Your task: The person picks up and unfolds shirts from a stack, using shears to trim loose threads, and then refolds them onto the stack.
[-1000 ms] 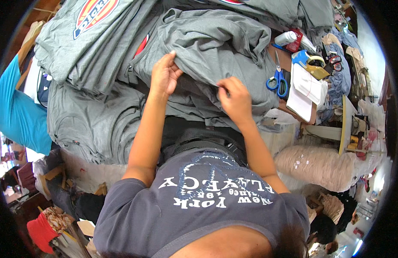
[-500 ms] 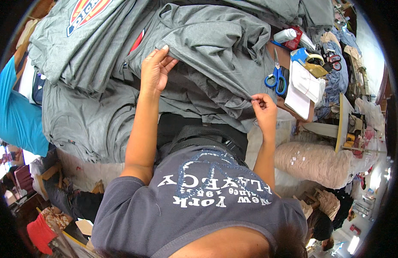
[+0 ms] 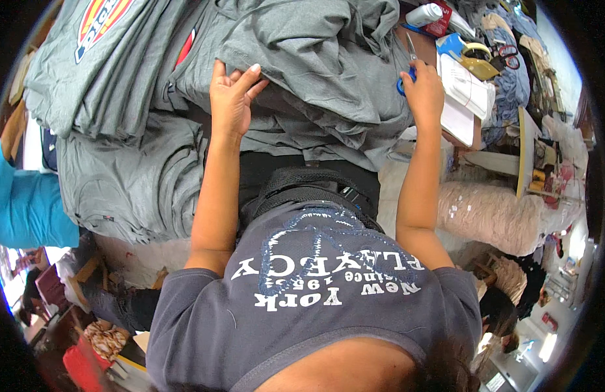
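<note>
A grey T-shirt [image 3: 335,72] lies loosely bunched on the table before me. At its near edge is my left hand [image 3: 232,98], its thumb and fingers apart and the fingertips against the cloth. To the right, my right hand [image 3: 424,95] closes over the blue handles of a pair of scissors [image 3: 411,47]. Their metal blades point away from me, and my fingers cover much of the handles. Just right of this hand is a stack of white paper labels [image 3: 464,81] with a band around it.
Piled grey shirts [image 3: 119,72] fill the left side, one with a red and yellow print. Beyond the labels are a tape dispenser [image 3: 479,62], red-handled scissors [image 3: 508,55] and a white bottle [image 3: 424,14]. A person in a blue shirt [image 3: 34,202] is at far left.
My right hand has let go of the shirt's edge and moved up and right onto the blue scissors. The left hand's fingers have spread from their pinch on the cloth.
</note>
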### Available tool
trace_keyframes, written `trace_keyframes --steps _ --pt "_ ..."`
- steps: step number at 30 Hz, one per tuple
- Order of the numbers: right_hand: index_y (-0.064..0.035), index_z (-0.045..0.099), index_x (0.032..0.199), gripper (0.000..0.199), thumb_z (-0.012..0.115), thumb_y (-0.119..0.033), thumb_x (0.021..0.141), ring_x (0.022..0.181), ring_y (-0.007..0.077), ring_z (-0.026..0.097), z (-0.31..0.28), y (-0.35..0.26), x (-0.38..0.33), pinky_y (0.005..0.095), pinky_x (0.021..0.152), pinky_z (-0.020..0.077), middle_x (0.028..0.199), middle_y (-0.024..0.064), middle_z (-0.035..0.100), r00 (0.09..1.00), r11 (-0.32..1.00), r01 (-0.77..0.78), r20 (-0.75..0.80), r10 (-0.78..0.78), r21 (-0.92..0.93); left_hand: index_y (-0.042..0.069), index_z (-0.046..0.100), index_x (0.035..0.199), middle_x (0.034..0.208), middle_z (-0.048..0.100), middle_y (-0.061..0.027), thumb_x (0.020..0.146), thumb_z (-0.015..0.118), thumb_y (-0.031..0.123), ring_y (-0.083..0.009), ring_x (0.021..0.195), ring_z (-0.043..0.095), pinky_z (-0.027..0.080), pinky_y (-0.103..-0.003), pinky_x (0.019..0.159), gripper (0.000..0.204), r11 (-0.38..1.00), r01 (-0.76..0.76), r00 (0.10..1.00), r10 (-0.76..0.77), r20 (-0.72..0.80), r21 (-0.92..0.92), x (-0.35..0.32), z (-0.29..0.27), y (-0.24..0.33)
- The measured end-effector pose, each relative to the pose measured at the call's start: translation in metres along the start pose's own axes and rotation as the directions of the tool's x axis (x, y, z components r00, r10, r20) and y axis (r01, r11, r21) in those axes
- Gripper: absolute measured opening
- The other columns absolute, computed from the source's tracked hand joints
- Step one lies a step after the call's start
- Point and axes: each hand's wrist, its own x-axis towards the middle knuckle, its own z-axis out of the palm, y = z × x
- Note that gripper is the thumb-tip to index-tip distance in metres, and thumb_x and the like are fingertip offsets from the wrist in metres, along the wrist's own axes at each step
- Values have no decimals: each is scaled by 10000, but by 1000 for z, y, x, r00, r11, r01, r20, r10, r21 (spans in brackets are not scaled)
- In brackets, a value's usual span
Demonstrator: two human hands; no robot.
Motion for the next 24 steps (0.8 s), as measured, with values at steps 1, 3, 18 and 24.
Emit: trace_keyframes --steps 1,3,18,24 --pt "-57 558 966 248 613 -181 759 789 340 558 3 2 1 415 697 451 911 151 549 1000 1000 0 -11 0 -26 67 384 1140 973 557 -78 777 591 -7 -154 837 567 498 -345 723 424 1000 -6 1000 6 8 10 -2 1 -1" --pt "-61 550 995 290 629 -185 744 788 353 565 6 -5 -1 419 699 459 936 162 538 1000 997 0 -15 -1 -72 88 354 1159 888 552 -55 763 602 -30 -143 796 565 499 -334 697 483 999 7 1000 -7 -17 34 -5 -5 -5" --pt "-8 516 926 236 558 -85 706 783 377 610 -5 -9 16 423 695 497 843 227 603 970 978 -155 164 178 -142 21 547 903 844 592 -44 768 614 -4 -127 772 574 485 -296 735 152 998 66 997 -67 -26 -14 -14 -1 1" --pt "-28 568 921 274 593 -165 685 800 370 605 -21 -4 18 427 720 484 822 194 624 938 967 -183 263 225 -177 35 489 1027 879 593 -54 765 610 -15 -145 820 577 484 -325 744 293 999 38 999 -38 -7 14 -13 -1 -1"
